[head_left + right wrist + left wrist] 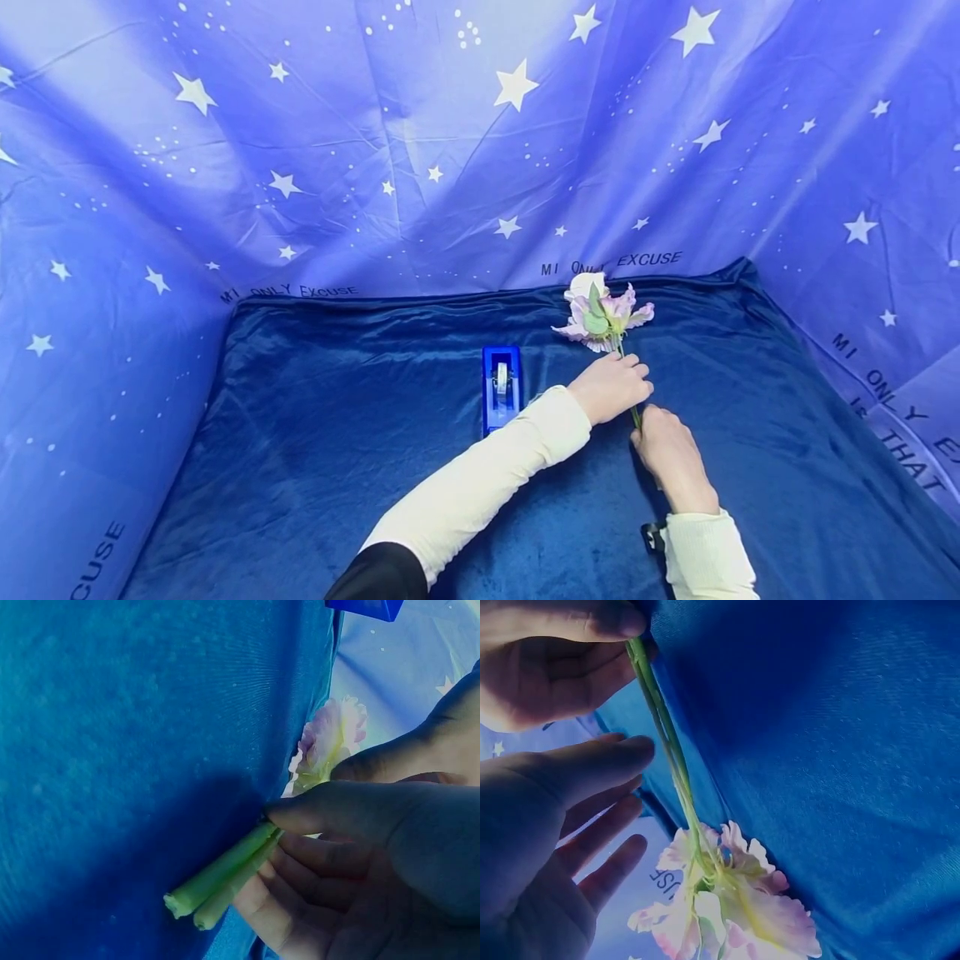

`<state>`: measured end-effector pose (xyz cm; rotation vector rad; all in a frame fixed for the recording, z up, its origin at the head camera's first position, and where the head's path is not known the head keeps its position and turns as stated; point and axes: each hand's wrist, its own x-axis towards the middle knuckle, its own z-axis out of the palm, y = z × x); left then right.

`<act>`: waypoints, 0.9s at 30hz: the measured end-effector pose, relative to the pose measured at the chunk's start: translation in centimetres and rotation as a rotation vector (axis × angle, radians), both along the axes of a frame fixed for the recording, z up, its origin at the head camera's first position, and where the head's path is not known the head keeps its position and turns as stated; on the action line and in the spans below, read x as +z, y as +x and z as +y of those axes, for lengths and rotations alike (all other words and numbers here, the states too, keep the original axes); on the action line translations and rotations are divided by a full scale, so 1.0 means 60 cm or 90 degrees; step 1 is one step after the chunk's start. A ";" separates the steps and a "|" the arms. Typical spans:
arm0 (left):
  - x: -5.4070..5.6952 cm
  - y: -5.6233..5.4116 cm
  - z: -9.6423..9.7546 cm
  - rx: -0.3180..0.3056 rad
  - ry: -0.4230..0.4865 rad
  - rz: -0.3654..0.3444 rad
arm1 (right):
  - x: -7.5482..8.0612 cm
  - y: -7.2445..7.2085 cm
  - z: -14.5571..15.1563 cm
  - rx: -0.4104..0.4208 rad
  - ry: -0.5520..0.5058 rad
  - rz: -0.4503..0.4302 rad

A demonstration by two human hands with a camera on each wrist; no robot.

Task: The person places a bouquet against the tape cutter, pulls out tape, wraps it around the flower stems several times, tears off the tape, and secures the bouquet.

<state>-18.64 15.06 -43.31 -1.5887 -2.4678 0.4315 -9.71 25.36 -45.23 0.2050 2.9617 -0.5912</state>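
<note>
Pale pink-lilac flowers (603, 312) on green stems (664, 724) are held over the dark blue cloth, blooms toward the back. The right hand (671, 454) pinches the lower stems between thumb and fingers. Two stem ends (217, 885) stick out past its thumb in the right wrist view. Higher up, close below the blooms, is the left hand (611, 387). Its thumb and loosely extended fingers (615, 870) lie beside the stems in the left wrist view, not closed round them. Left of the hands stands a blue tape dispenser (501, 387) with a roll in it, its near end partly behind the left sleeve.
Dark blue velvety cloth (315, 467) covers the work surface, with folds along its back edge. Blue-purple star-printed fabric (450, 108) hangs at the back and both sides. A small black item (653, 538) sits at the right cuff.
</note>
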 end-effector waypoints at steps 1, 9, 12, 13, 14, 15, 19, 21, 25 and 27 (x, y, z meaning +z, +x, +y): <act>0.000 -0.001 0.001 0.002 -0.007 -0.006 | 0.001 -0.001 0.000 -0.001 -0.005 -0.007; -0.004 -0.003 0.015 0.005 -0.042 -0.038 | 0.006 -0.003 0.001 0.000 -0.002 -0.028; -0.004 -0.004 0.017 0.017 -0.046 -0.045 | 0.006 -0.004 0.001 0.003 0.003 -0.027; -0.005 -0.004 0.018 0.021 -0.047 -0.048 | 0.006 -0.005 0.001 0.003 0.005 -0.027; -0.006 -0.004 0.019 0.024 -0.048 -0.051 | 0.005 -0.005 0.000 0.004 0.007 -0.025; -0.007 -0.004 0.020 0.027 -0.049 -0.053 | 0.004 -0.005 0.000 0.005 0.010 -0.022; -0.013 -0.005 0.026 0.042 -0.058 -0.061 | 0.000 -0.009 -0.003 0.012 0.025 -0.005; -0.017 -0.006 0.028 0.054 -0.063 -0.064 | -0.003 -0.012 -0.006 0.015 0.029 0.000; -0.022 -0.006 0.034 0.067 -0.071 -0.071 | -0.005 -0.012 -0.007 0.009 0.028 -0.001; -0.023 -0.005 0.038 0.069 -0.074 -0.075 | -0.004 -0.011 -0.006 0.003 0.028 -0.005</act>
